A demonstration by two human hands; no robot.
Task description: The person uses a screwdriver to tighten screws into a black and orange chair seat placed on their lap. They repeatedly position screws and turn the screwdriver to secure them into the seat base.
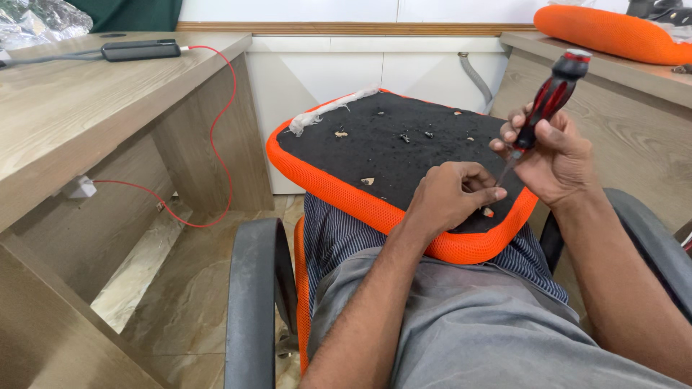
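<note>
I see a seat cushion [375, 155] resting on my lap, its underside up: coarse black fabric edged with bright orange mesh, rounded at the corners. My right hand [551, 155] is wrapped tight around a screwdriver [544, 104] with a glossy red and black handle, tilted, its thin metal tip pointing down at the fabric. My left hand [450, 194] lies just beside that tip, fingertips pinched together on the cloth.
</note>
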